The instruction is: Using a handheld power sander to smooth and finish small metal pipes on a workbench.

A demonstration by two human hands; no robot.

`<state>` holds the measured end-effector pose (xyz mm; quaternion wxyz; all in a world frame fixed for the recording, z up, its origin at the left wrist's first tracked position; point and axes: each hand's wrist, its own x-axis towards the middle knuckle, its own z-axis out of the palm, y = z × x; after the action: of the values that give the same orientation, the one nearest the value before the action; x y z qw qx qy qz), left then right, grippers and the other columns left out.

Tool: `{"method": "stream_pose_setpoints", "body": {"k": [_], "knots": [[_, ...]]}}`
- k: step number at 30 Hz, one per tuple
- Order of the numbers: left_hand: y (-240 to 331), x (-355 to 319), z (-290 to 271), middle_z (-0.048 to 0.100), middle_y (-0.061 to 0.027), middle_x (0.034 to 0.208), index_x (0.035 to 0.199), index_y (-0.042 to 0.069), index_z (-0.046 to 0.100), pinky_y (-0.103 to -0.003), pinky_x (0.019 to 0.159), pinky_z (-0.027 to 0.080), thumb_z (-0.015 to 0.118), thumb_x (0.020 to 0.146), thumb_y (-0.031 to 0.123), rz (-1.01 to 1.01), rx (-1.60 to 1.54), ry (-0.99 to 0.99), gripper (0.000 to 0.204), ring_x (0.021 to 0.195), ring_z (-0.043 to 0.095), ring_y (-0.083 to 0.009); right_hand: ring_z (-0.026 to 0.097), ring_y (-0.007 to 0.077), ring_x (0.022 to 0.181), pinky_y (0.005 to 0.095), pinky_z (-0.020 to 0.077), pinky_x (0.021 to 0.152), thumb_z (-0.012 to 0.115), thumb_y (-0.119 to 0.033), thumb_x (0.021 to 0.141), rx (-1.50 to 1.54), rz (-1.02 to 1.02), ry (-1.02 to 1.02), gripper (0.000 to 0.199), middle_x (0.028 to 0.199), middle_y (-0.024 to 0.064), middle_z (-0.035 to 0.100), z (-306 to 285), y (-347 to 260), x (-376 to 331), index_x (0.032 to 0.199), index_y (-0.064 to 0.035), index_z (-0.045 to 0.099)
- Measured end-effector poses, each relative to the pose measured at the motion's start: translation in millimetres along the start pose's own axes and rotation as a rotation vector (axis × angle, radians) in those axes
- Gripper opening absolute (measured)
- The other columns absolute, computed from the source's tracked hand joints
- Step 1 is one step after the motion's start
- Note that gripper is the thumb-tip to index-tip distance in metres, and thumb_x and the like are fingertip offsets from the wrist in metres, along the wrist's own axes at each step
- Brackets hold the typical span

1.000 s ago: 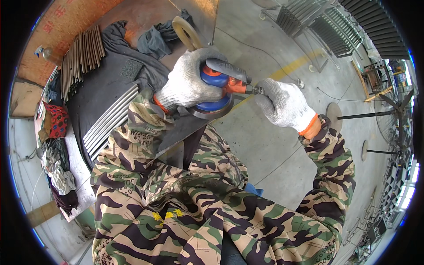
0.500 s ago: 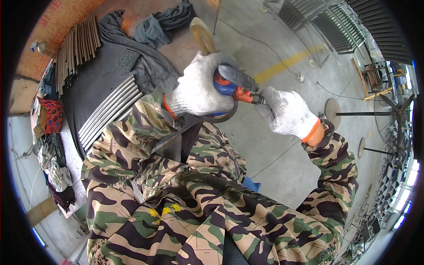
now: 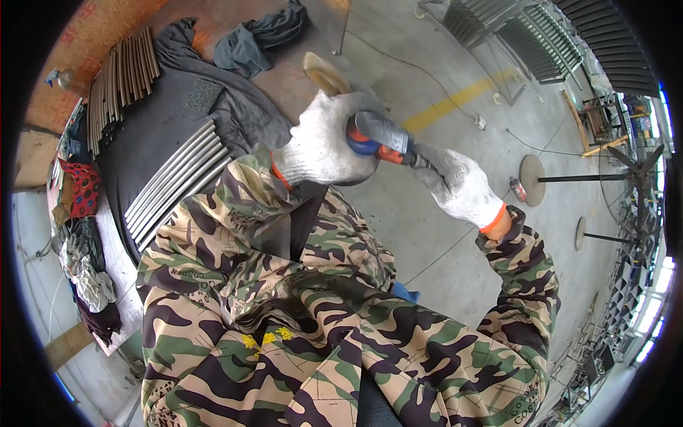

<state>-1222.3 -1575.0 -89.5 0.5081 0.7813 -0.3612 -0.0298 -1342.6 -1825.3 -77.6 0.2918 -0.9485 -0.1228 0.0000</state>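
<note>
My left hand (image 3: 331,142), in a white knit glove, is wrapped round an orange-and-blue air sander (image 3: 370,135) with a dark lever along its top. A tan, flattened loop-shaped piece (image 3: 326,74) sticks out above the same hand; its lower end is hidden by the glove. My right hand (image 3: 459,183), gloved alike, has its fingers closed on the metal hose fitting (image 3: 420,162) at the sander's right end. The sander is held up in front of my body, above the grey floor. My palm hides its underside.
Bright metal tubes (image 3: 174,186) and darker brown tubes (image 3: 122,87) lie on a dark cloth-covered bench (image 3: 160,132) at left. Crumpled grey cloth (image 3: 263,39) lies farther back. A round-based fan stand (image 3: 532,181) and metal racks (image 3: 544,43) stand at right. A cord crosses the floor.
The sander has tilted in my left hand, and the tan loop sits slightly lower. My right hand has shifted a little down and left, still at the fitting.
</note>
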Motion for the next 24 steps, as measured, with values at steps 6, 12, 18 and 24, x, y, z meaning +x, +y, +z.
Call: {"method": "stream_pose_setpoints", "body": {"k": [6,12,18,24], "knots": [[16.2,-2.3,-4.2,0.072,-0.0165,0.117,0.117,0.01,0.074,-0.046,0.101,0.056,0.091,0.063,0.019,-0.067,0.063,0.048,0.058,0.113,0.07,-0.037,0.068,0.0415,0.073,0.0485,0.0555,0.064,0.075,-0.018,0.091,-0.189,-0.12,0.156,0.024,0.081,0.0181,0.068,9.0,-5.9,-2.0,0.112,-0.0054,0.072],[6.0,-5.6,-12.5,0.074,-0.0181,0.106,0.116,0.012,0.074,-0.047,0.094,0.06,0.086,0.065,0.017,-0.075,0.063,-0.138,0.053,0.105,0.072,-0.0411,0.067,0.0454,0.071,0.0518,0.0523,0.061,0.074,-0.02,0.093,0.026,-0.106,-0.055,0.022,0.077,0.0205,0.067,30.2,-2.3,-2.5,0.107,-0.0035,0.069],[7.5,-18.3,-39.8,0.06,-0.0227,0.141,0.118,0.011,0.073,-0.047,0.103,0.055,0.089,0.064,0.021,-0.085,0.066,-0.054,0.058,0.124,0.065,-0.0417,0.068,0.0449,0.071,0.0497,0.053,0.061,0.075,-0.015,0.093,-0.042,-0.12,0.044,0.024,0.079,0.0203,0.068,31.8,-29.4,10.7,0.112,-0.003,0.066],[-9.7,-58.4,-72.4,0.043,-0.0281,0.163,0.118,0.005,0.072,-0.044,0.117,0.046,0.088,0.059,0.019,-0.026,0.11,0.142,0.063,0.143,0.056,-0.0411,0.071,0.0432,0.072,0.0488,0.0563,0.063,0.078,-0.023,0.092,0.046,-0.24,0.066,0.031,0.08,0.0183,0.072,40.5,-61.8,48.8,0.115,-0.0059,0.068]]}}
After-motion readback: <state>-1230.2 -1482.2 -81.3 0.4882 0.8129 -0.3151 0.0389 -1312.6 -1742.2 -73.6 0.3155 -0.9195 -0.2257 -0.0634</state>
